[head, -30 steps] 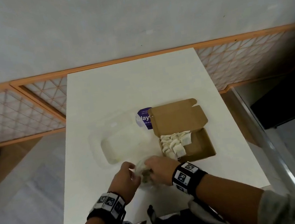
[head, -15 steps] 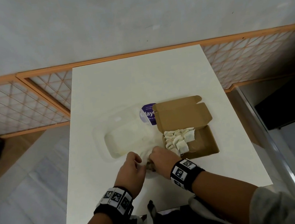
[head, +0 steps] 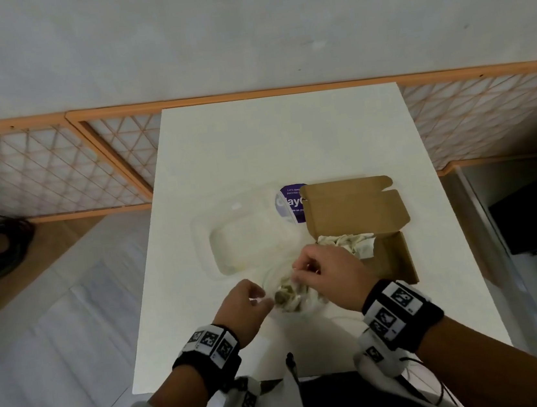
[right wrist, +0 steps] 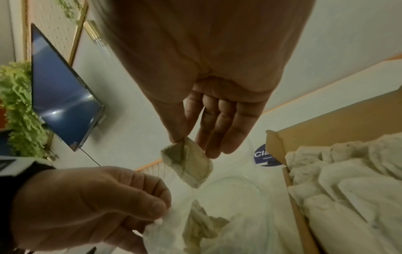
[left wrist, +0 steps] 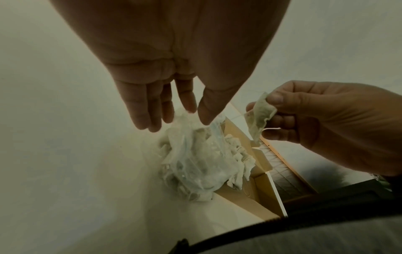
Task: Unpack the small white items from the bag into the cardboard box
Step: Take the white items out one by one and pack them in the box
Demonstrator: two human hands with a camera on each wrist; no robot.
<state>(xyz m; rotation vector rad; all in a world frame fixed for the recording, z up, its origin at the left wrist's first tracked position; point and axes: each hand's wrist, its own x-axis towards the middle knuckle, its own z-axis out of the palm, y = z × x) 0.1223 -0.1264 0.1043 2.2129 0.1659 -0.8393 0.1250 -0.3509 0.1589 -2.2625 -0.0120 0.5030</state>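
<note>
A clear plastic bag (head: 288, 297) with several small white items lies on the white table near its front edge. My left hand (head: 265, 300) pinches the bag's rim (left wrist: 195, 116) between thumb and fingers. Just above the bag, my right hand (head: 297, 270) pinches one small white item (right wrist: 187, 165) between thumb and fingertips; the left wrist view also shows that item (left wrist: 259, 113). The open cardboard box (head: 399, 261) stands directly right of the bag, its lid folded back. A pile of white items (head: 350, 244) fills the box's left part.
A clear plastic tray (head: 241, 240) with a purple round label (head: 289, 204) lies behind the bag, left of the box lid. The table (head: 269, 142) ends close in front of my wrists. A wooden lattice rail (head: 53, 169) runs behind the table.
My right hand has come up out of the bag with one small white item pinched in it. The left hand stays on the bag's rim.
</note>
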